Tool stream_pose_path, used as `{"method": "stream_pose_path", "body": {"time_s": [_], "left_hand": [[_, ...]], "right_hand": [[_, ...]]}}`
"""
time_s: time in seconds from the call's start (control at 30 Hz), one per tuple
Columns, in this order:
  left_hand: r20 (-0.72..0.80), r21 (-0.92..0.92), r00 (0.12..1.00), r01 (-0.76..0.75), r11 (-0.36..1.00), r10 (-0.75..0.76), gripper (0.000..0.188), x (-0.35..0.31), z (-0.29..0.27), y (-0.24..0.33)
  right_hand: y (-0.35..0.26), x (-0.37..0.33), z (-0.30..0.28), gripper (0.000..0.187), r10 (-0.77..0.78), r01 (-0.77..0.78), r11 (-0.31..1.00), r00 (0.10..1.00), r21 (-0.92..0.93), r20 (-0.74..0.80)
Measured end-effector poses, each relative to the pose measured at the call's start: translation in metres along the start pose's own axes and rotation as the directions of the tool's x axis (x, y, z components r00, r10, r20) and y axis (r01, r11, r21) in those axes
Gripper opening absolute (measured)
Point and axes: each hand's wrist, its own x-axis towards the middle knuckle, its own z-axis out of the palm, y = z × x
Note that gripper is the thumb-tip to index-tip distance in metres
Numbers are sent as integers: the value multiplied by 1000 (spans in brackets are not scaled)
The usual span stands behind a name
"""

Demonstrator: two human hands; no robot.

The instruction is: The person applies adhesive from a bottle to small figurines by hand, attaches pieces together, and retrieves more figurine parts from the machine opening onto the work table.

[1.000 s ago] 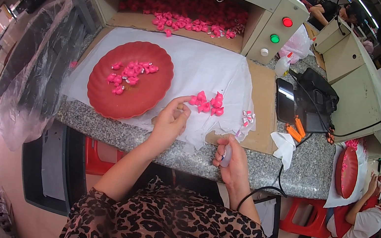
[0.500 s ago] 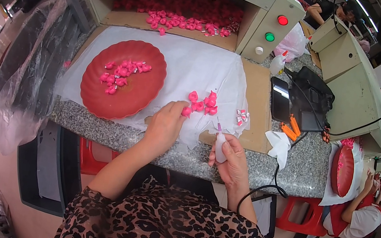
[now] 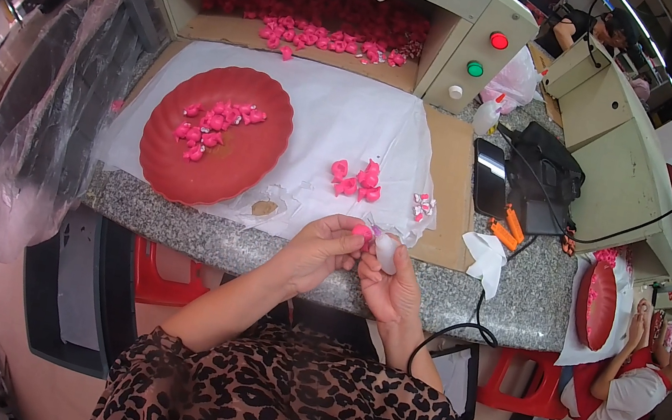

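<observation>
Left hand (image 3: 318, 251): thumb and forefinger pinch a small pink piece (image 3: 362, 233), which sits right at their tips on the side facing the other hand. The remaining fingers are bent; whether they also touch the piece cannot be told.

Right hand (image 3: 395, 294): fingers closed around a translucent squeeze bottle (image 3: 386, 255). Its upper end is close beside the pink piece — contact between the two cannot be confirmed at this size.

Position: both hands meet above the near edge of the speckled counter (image 3: 175, 228). Just beyond the fingertips, apart from them, a loose pink cluster (image 3: 356, 180) lies on the white sheet (image 3: 324, 120). Right of that cluster is a small group of red-and-silver bits (image 3: 423, 206).

Surroundings: a scalloped red plate (image 3: 168, 157) at left bears more pink pieces; others are massed inside the beige booth (image 3: 463, 15) behind. A dark phone (image 3: 490, 177) lies right of the sheet.
</observation>
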Motion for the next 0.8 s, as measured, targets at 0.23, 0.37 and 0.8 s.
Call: {"method": "stream_pose_path", "body": {"time_s": [0.23, 0.37, 0.8], "left_hand": [[5, 349, 930, -346, 871, 367, 27, 5, -12, 3], [18, 525, 890, -397, 753, 456, 26, 10, -21, -4], [22, 660, 805, -457, 596, 593, 21, 11, -18, -14]], "right_hand": [[-17, -2, 3, 24, -348, 307, 896, 934, -322, -77], [-12, -7, 7, 18, -587, 470, 521, 803, -712, 100], [-6, -9, -15, 19, -527, 448, -126, 725, -885, 443]]}}
